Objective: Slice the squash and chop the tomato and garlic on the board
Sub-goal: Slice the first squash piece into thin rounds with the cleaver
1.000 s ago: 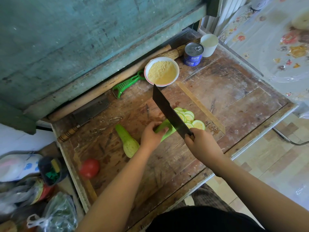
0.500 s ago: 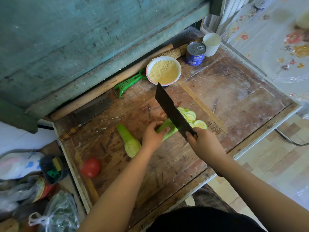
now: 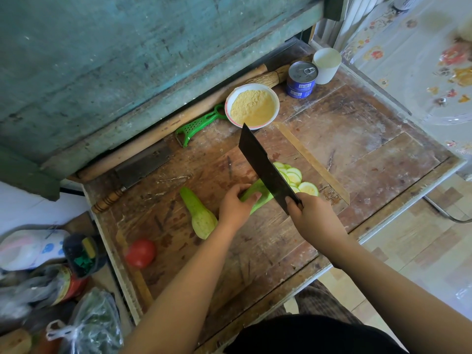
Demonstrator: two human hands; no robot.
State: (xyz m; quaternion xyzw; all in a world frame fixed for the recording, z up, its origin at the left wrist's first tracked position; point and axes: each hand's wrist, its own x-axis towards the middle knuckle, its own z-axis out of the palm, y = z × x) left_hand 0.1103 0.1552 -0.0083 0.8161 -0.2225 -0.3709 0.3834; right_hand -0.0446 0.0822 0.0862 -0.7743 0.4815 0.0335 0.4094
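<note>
R hand (image 3: 313, 217) fist on cleaver (image 3: 267, 172), same raised tilt as 0.5 s ago | L hand (image 3: 236, 204) fingers curled over squash (image 3: 256, 196) on board (image 3: 255, 251), unmoved | slices (image 3: 297, 178) behind blade, no new cut | tomato (image 3: 140, 252) whole, garlic unseen

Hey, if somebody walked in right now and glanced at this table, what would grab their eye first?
Probably the dark cleaver mid-board, gripped by the right hand and set against the squash that the left hand holds down, with pale slices fanned beyond the blade. Next, the red tomato near the board's left edge and the white bowl of yellow powder at the back.
</note>
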